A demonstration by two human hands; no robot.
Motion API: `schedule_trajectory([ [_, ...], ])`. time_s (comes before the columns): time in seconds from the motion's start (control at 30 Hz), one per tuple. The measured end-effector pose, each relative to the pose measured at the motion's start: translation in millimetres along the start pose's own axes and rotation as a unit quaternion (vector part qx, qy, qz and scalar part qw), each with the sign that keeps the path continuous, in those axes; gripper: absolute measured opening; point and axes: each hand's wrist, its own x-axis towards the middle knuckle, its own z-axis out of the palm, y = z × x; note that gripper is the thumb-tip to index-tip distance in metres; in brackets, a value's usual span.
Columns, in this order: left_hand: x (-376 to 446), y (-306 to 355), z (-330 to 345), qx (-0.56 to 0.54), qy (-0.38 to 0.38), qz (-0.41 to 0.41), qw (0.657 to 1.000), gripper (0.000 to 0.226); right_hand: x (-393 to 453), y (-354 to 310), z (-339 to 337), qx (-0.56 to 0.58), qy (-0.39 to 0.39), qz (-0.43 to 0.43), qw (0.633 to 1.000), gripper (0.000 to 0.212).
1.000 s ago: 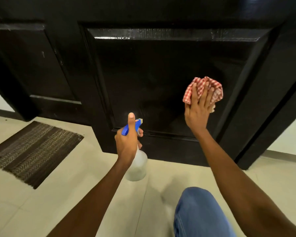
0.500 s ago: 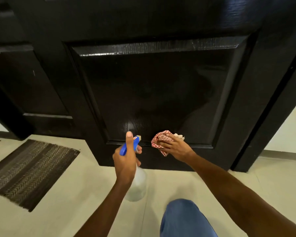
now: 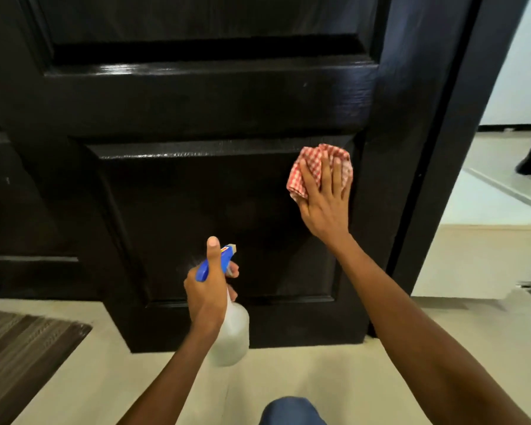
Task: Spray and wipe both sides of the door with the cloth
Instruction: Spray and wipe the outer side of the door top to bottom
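Your right hand (image 3: 324,204) presses the soft, bunched cloth (image 3: 319,167) flat-fingered against the door (image 3: 227,111) panel's upper right corner; your left hand (image 3: 207,289) grips the light spray bottle (image 3: 230,332) by its neck.

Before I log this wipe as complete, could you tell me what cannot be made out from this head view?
- Far side of the door: faces away from the camera.
- Door top: cut off by the frame edge.
- Spray bottle trigger: hidden by the left hand.
- Cloth contact face: hidden under the right hand.
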Motion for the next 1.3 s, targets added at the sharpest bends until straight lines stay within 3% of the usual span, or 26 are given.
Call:
schedule_trajectory([
  [0.13,2.5,14.3,15.5,0.009,-0.012,0.033,0.999,0.073,46.8,-3.3,-20.6,-0.009,0.037,0.009,0.999,0.069],
  [0.23,2.0,20.0,25.8,0.019,-0.019,0.049,0.998,0.073,18.5,1.3,-0.2,0.041,0.060,0.057,0.996,0.072],
  [0.4,-2.5,-0.3,25.0,0.040,-0.032,0.038,0.998,0.074,-93.3,-15.0,45.8,0.169,-0.053,0.204,0.963,0.090],
  [0.47,-8.0,-16.2,24.4,0.043,-0.045,0.027,0.998,0.071,-141.6,-31.4,60.4,0.220,-0.099,0.288,0.927,0.091],
  [0.53,-14.7,-33.8,25.2,0.058,-0.060,0.016,0.996,0.069,-183.2,-50.3,76.8,0.303,-0.126,0.394,0.858,0.089],
  [0.63,-19.6,-54.8,27.4,0.072,-0.065,-0.001,0.995,0.070,-212.8,-71.9,98.1,0.397,-0.093,0.508,0.759,0.089],
  [0.8,-19.4,-74.7,25.0,0.074,-0.066,-0.009,0.995,0.069,-216.8,-81.6,114.6,0.409,-0.046,0.548,0.728,0.081],
  [0.87,-17.6,-76.0,24.5,0.068,-0.066,-0.005,0.996,0.069,-206.3,-78.5,108.8,0.407,-0.045,0.515,0.753,0.075],
  [1.03,-9.1,-67.6,27.7,0.044,-0.061,-0.002,0.997,0.071,-117.7,-53.5,76.2,0.329,0.006,0.360,0.873,0.078],
  [1.13,-3.0,-63.9,34.0,0.038,-0.063,0.002,0.997,0.070,-72.6,-31.2,64.8,0.248,0.065,0.275,0.926,0.075],
  [1.23,1.3,-67.6,38.5,0.042,-0.066,0.001,0.997,0.070,-87.0,-23.5,77.0,0.220,0.051,0.260,0.939,0.076],
  [1.3,1.7,-74.1,36.0,0.047,-0.061,-0.004,0.997,0.072,-123.2,-30.2,90.3,0.251,0.003,0.302,0.920,0.078],
])
